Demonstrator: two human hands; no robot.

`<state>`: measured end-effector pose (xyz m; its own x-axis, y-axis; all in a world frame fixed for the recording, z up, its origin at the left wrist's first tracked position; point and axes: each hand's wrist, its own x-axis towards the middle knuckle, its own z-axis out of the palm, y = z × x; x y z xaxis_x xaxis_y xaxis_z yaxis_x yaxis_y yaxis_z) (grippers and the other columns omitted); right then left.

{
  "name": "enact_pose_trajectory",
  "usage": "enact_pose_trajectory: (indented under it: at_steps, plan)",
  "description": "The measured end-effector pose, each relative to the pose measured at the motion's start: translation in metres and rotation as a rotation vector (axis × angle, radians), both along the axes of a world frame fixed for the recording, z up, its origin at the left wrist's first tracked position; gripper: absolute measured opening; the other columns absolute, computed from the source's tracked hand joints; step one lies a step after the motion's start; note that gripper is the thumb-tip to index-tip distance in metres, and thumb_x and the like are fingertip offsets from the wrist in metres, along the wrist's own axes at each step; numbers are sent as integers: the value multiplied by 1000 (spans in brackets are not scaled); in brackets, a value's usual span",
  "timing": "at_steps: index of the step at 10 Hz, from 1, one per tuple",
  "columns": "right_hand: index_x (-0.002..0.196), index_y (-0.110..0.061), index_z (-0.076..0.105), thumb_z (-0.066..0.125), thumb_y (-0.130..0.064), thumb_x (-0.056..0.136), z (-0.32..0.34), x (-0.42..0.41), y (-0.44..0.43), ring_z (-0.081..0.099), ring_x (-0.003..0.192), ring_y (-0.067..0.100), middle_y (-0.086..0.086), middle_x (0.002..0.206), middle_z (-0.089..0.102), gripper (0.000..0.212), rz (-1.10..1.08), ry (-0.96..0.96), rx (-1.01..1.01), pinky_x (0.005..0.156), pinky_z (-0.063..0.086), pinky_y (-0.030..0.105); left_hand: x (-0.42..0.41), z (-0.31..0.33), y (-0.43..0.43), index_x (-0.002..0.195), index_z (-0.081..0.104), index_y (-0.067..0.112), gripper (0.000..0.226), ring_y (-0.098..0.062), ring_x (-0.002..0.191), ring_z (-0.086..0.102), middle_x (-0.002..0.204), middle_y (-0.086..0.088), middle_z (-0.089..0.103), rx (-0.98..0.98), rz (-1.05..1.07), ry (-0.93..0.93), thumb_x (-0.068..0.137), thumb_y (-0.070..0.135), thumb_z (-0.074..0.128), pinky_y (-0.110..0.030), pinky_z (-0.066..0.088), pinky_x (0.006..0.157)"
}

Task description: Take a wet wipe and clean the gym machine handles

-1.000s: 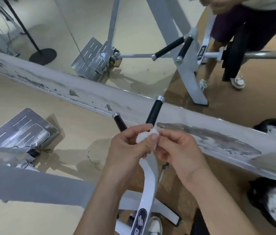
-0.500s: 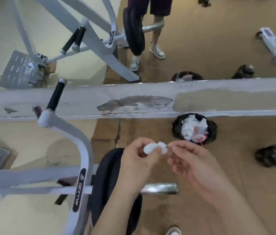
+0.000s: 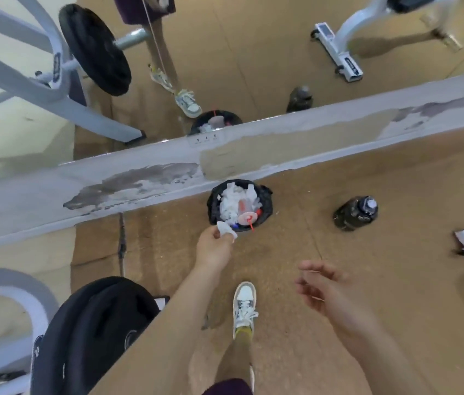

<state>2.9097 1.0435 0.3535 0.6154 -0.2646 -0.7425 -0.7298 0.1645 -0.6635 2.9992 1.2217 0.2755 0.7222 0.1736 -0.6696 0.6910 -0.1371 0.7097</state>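
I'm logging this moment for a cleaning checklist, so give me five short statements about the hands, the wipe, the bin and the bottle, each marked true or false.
1. The left hand pinches the white wipe. True.
2. The white wipe lies inside the bin. False: the left hand's fingers hold it at the bin's near edge.
3. The right hand holds nothing. True.
4. The bin is empty. False: it holds crumpled white tissue and other rubbish.
5. The dark bottle is on the floor to the right of the bin. True.
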Motion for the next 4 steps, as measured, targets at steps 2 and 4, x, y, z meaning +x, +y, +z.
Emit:
enact_pose_trajectory:
  at_steps: [2,4]
  plan:
    - [92,-14,68,54,-2,91,4,74,-22,64,70,15,7,80,70,19,114,-29,-25,63,50,27,94,-46,-16,143,34,19,55,-35,107,62,124,-13,61,80,32,70,89,23,43,-48,52,91]
    - [93,-16,69,56,-6,92,33,139,-62,67,81,16,1,83,75,17,212,-104,-106,71,51,29,121,12,-15,102,66,16,22,-18,76,64,98,-10,69,58,218,-122,95,8,47,-40,55,79]
